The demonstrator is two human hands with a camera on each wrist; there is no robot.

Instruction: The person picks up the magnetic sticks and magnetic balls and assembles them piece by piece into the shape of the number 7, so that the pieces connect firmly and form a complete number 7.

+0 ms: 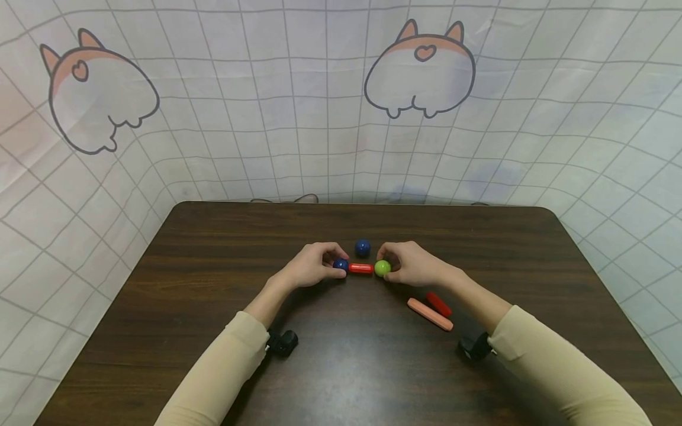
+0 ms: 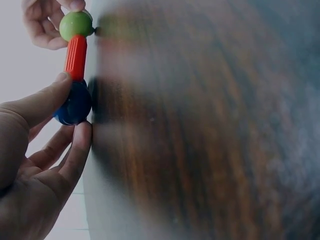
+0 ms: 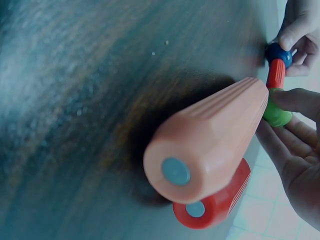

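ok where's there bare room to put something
Bare table: left of the left sleeve, right of the right sleeve, and between them. Crowded: the middle, where the left hand holds a blue ball, the right hand a green ball, a red rod between, another blue ball beyond; a peach rod and second red rod lie nearer the right sleeve.
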